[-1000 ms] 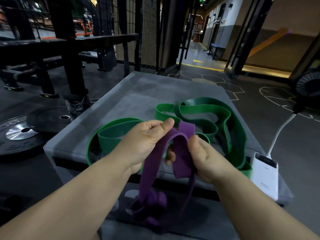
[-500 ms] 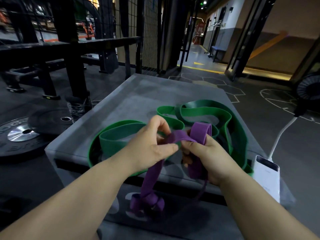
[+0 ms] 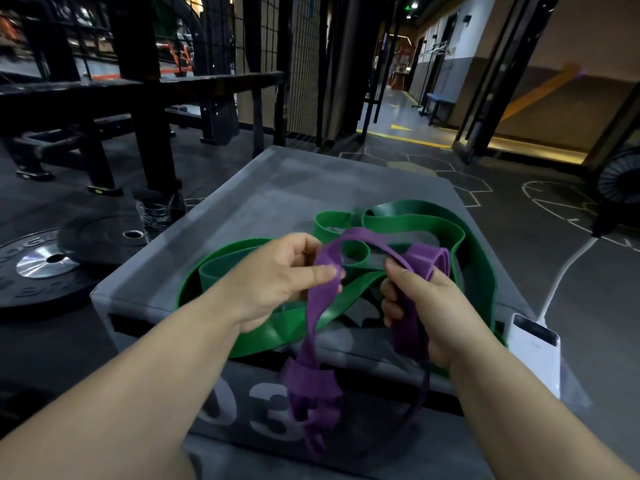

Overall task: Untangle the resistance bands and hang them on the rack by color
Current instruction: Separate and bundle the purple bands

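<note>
A purple resistance band [image 3: 313, 327] is held between both hands over the near edge of a grey box [image 3: 277, 188]. My left hand [image 3: 277, 275] pinches one strand of it. My right hand [image 3: 426, 306] grips another part, with folded loops sticking out above the fingers. An arch of purple band spans the gap between the hands. A knotted bundle of the band hangs below in front of the box. Green resistance bands [image 3: 433, 226] lie looped and tangled on the box top behind the hands.
A white power bank [image 3: 535, 355] with a white cable [image 3: 568, 268] lies on the box's right corner. Black weight plates [image 3: 41, 268] lie on the floor to the left. A dark metal rack frame [image 3: 145, 98] stands behind them, with a wire mesh panel beyond.
My hands have moved apart, drawing out an arch of purple band between them. The knotted bundle below still hangs in front of the box.
</note>
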